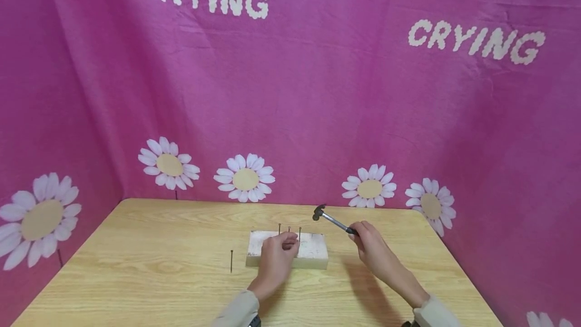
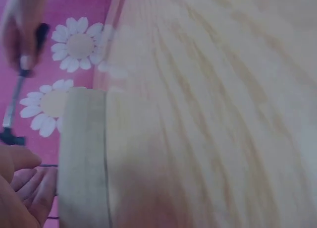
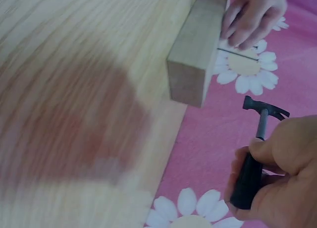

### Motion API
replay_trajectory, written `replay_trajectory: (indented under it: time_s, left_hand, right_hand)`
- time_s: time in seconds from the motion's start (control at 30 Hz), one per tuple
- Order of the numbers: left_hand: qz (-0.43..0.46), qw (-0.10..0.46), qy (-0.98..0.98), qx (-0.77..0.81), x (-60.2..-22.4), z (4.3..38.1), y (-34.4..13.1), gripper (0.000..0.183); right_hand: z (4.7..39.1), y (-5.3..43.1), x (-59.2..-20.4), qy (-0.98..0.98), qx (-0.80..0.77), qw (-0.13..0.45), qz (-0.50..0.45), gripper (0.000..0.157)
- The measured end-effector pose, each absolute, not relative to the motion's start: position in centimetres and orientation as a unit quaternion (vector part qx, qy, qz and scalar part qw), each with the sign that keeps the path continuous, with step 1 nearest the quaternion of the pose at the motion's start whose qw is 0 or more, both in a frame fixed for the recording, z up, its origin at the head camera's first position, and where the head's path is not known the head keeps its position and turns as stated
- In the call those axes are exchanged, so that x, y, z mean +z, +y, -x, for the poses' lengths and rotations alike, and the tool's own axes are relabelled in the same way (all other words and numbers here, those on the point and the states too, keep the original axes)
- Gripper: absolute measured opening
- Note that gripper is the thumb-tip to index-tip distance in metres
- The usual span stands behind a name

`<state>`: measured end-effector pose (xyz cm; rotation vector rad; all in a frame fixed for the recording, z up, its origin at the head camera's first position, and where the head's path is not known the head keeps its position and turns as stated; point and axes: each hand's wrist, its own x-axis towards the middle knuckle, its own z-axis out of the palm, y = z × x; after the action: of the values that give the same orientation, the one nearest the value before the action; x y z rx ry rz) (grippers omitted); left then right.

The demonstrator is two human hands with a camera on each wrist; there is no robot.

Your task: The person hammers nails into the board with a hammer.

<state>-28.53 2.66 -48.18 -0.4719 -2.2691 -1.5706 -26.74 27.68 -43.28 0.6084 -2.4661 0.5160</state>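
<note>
A pale wooden block (image 1: 313,249) lies on the table with three nails upright along its top. My left hand (image 1: 278,259) is over the block, thumb and fingertips closed around the middle nail (image 1: 289,229), whose head shows above them. Close on either side stand the left nail (image 1: 279,228) and the right nail (image 3: 237,54). My right hand (image 1: 374,249) grips the black handle of a small claw hammer (image 1: 335,221). The hammer's dark head (image 3: 265,107) is raised to the right of the nails, apart from them.
Another nail (image 1: 231,261) is on the wood-grain table (image 1: 159,256), left of the block. Behind and at both sides hangs a pink cloth (image 1: 317,90) with daisies and lettering, meeting the table's back edge.
</note>
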Motion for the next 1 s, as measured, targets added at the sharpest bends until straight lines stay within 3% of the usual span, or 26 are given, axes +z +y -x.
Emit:
replay_trajectory:
  time_s: [0.17, 0.43, 0.67, 0.83, 1.0]
  left_hand:
    - [0.192, 0.160, -0.802, -0.542, -47.3, 28.5, 0.5, 0.011]
    - [0.177, 0.137, -0.830, -0.511, -46.4, 28.9, -4.4, 0.014]
    - [0.111, 0.146, -0.901, -0.393, -45.8, 29.1, -8.1, 0.015]
    - [0.067, 0.094, -0.944, -0.309, -45.6, 29.0, -10.4, 0.029]
    - [0.052, 0.041, -0.959, -0.275, -45.9, 29.0, -11.2, 0.028]
  right_hand:
    - [26.7, 28.7, -43.8, -0.928, 0.210, 0.231, -0.203, 0.015]
    - [27.7, 30.2, -44.6, -0.892, 0.189, 0.280, -0.301, 0.024]
    - [27.9, 30.6, -45.1, -0.895, 0.187, 0.286, -0.286, 0.022]
    - [28.0, 30.3, -45.3, -0.881, 0.212, 0.287, -0.312, 0.022]
    - [28.1, 30.1, -45.3, -0.876, 0.222, 0.284, -0.320, 0.025]
